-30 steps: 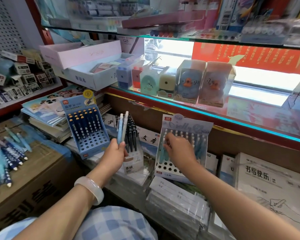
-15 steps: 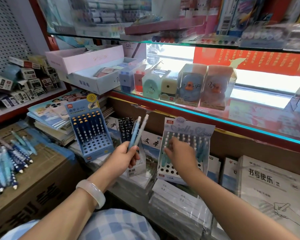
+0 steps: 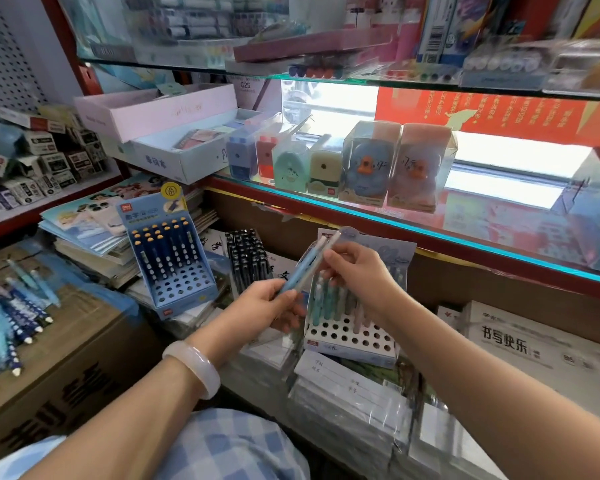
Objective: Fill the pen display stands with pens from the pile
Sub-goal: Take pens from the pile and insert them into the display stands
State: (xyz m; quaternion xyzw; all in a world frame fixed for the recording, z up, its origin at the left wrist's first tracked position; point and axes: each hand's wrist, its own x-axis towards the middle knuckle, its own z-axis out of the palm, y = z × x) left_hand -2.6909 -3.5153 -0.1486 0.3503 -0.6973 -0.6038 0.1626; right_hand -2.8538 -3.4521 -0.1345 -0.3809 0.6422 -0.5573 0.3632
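My left hand (image 3: 274,303) grips two pens (image 3: 310,263); my right hand (image 3: 355,271) pinches one. Below them, the stand (image 3: 350,337) has empty front holes.

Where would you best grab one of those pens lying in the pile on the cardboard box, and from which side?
Probably at mid-barrel, coming down from above. The pens in the pile lie flat on the cardboard box, tips toward the viewer, so only their upper sides are free. Pinching across the narrow barrel of an outer pen, at the pile's right edge, avoids disturbing the crowded neighbours.
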